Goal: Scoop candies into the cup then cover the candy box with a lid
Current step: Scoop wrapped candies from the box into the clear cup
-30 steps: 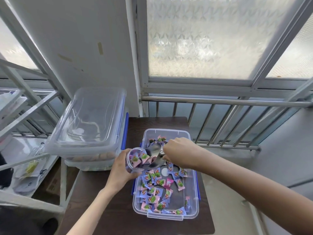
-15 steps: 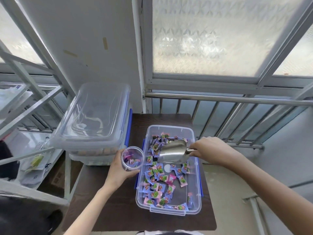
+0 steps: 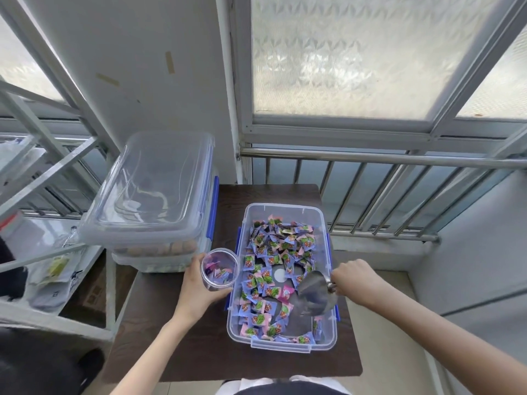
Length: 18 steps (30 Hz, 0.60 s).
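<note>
Small dark brown wooden table (image 3: 199,354). Along its right edge, open clear rectangular plastic candy box (image 3: 285,344) with blue clips. At far left corner, overhanging the left edge, stacked lidded clear plastic containers (image 3: 154,189).

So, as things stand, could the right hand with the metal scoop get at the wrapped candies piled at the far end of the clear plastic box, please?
Probably yes: the clear plastic box is open on top, and the right hand already holds the metal scoop inside it; nothing lies between it and the wrapped candies.

Scoop (image 3: 315,295) handle hidden inside right hand (image 3: 352,277) grip.
</note>
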Each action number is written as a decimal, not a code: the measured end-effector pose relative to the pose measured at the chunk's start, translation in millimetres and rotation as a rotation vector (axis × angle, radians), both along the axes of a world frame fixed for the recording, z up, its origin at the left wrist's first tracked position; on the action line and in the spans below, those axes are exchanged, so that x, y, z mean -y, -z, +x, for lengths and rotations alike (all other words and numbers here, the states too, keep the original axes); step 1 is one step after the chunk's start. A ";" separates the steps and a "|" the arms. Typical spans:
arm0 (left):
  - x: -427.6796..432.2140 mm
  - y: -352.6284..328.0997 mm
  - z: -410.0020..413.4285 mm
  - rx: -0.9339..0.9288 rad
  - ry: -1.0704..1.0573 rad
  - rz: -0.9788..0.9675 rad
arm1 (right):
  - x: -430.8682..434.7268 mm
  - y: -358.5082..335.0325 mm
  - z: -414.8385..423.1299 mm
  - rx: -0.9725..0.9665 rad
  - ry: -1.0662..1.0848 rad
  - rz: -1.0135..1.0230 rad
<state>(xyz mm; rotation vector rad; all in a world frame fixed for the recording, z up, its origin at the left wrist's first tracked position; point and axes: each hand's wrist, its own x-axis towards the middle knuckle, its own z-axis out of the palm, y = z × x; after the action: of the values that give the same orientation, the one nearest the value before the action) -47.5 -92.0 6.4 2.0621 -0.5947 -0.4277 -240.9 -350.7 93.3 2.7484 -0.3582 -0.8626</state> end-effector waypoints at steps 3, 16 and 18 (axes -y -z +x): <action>1.0 -1.4 0.7 0.015 0.002 0.007 | -13.2 16.6 7.5 -0.048 -0.094 0.021; 0.5 4.9 -3.0 0.084 0.001 0.003 | -43.9 74.8 3.9 0.125 0.229 0.245; 1.8 5.1 -4.0 0.110 0.009 0.007 | -50.9 89.4 7.1 0.156 0.307 0.288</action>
<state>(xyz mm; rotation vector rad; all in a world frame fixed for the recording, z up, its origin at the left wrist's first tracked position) -51.5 -93.8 1.3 2.1002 -0.6689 -0.3233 -233.8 -299.8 3.9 3.0894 -0.7565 -0.8260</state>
